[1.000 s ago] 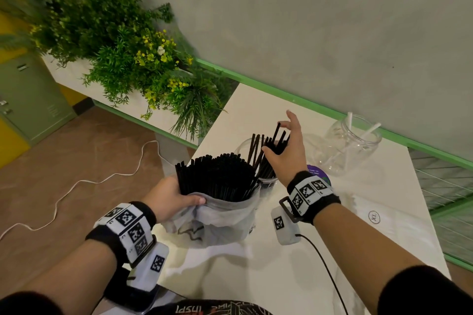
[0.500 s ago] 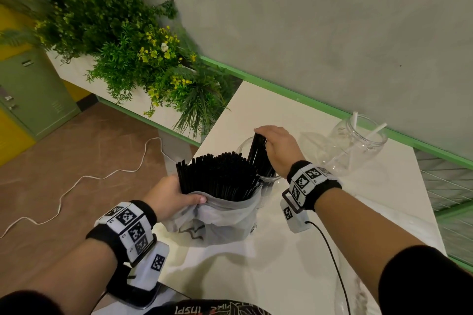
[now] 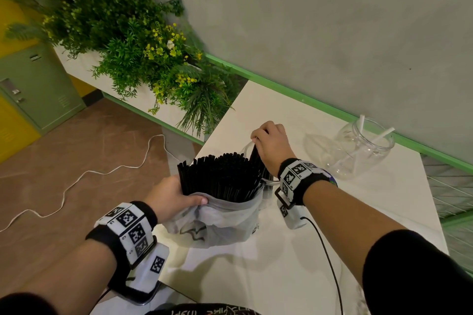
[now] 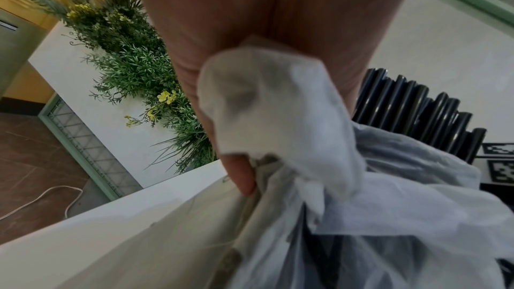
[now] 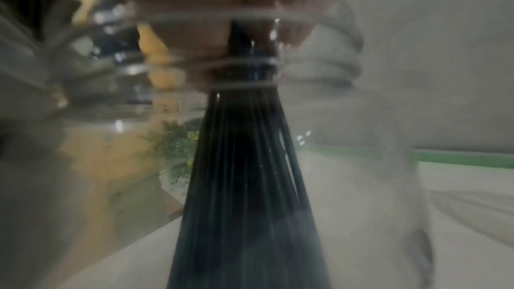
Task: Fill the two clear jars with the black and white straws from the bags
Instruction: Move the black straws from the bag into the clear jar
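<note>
Both hands grip: bag (image 3: 217, 222), black straws (image 3: 256, 158).

Both forearms bare, black sleeves pushed up near the elbows. Left wrist (image 3: 125, 227): black sweatband wrapped by a white band printed with square black-and-white tag markers; white camera box (image 3: 151, 271) hangs below it, one tag on its side, black bracket. Right wrist (image 3: 299, 176): same black band and tagged white strip, white camera box (image 3: 291, 215) underneath, thin black cable (image 3: 330, 261) trailing back. Dark shirt with white lettering at bottom edge.
</note>
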Demonstrator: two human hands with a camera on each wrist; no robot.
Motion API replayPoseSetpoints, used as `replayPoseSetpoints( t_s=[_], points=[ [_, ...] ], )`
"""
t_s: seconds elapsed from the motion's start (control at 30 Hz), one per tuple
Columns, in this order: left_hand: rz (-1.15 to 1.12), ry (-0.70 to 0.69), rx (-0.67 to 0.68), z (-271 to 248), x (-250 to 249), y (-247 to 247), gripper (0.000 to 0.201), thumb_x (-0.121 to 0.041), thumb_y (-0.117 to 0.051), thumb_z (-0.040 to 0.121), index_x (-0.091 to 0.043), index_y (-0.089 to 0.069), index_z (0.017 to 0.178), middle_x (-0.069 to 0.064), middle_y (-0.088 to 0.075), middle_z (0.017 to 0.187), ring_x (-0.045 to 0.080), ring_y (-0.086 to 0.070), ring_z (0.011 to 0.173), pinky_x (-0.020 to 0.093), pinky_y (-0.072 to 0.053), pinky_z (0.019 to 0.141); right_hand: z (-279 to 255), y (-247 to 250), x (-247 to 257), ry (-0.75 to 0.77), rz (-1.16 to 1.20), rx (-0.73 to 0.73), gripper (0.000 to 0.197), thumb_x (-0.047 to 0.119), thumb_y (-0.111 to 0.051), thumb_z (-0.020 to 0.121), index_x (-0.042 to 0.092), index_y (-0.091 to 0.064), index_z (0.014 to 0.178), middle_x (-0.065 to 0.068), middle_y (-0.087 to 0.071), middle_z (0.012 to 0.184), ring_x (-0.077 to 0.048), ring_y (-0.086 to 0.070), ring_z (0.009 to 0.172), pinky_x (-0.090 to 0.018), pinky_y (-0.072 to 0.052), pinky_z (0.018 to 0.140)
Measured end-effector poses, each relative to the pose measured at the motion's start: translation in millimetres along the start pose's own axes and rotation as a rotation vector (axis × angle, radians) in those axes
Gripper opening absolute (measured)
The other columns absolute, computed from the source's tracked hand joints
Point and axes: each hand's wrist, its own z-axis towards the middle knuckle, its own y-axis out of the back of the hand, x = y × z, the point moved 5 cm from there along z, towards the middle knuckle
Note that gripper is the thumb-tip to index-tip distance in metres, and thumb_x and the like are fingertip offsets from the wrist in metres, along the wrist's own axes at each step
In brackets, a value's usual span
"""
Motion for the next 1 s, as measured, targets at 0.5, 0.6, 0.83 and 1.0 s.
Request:
replayPoseSetpoints(
  t_s=[0.5,0.6,0.83,1.0],
  points=[
    [0.010,-0.011,-0.007,-2.5,-4.4,0.2,0.046,-0.030,-0.081,0.072,-0.020,-0.062,0.112,-0.002,-0.067,0.105,0.015,-0.061,0.099,0.028,-0.048,0.084,-4.3,37.1,-32.8,-0.148,0.196,-0.165,0.021,0.001,-0.042,0.098,-0.001,-0.061,0.108,-0.015,-0.054,0.109,-0.029,-0.044,0.103,-0.017,-0.027,0.087],
    [0.005,-0.011,-0.003,-1.7,-2.8,0.7,0.047,-0.031,-0.081,0.072,-0.020,-0.062,0.113,0.000,-0.068,0.107,0.017,-0.062,0.102,0.033,-0.049,0.089,-8.9,26.7,-39.0,-0.198,0.245,-0.075,0.023,0.007,-0.042,0.100,0.004,-0.062,0.110,-0.009,-0.056,0.112,-0.019,-0.047,0.103,-0.017,-0.030,0.090],
    [-0.009,-0.020,-0.004,-1.6,-2.8,-1.1,0.045,-0.029,-0.080,0.073,-0.020,-0.062,0.113,-0.003,-0.067,0.105,0.013,-0.061,0.098,0.025,-0.044,0.081,-11.5,30.0,-39.6,-0.191,0.238,-0.113,0.024,0.011,-0.042,0.101,0.005,-0.063,0.110,-0.008,-0.054,0.107,-0.013,-0.048,0.091,-0.018,-0.035,0.083],
    [-0.048,-0.034,0.019,-1.3,1.1,-1.5,0.047,-0.029,-0.082,0.070,-0.021,-0.063,0.112,-0.004,-0.069,0.107,0.014,-0.062,0.103,0.036,-0.049,0.093,-16.8,27.0,-39.7,-0.153,0.192,-0.083,0.023,0.012,-0.045,0.100,0.004,-0.064,0.109,-0.009,-0.054,0.105,-0.023,-0.050,0.098,-0.026,-0.037,0.087]
  ],
)
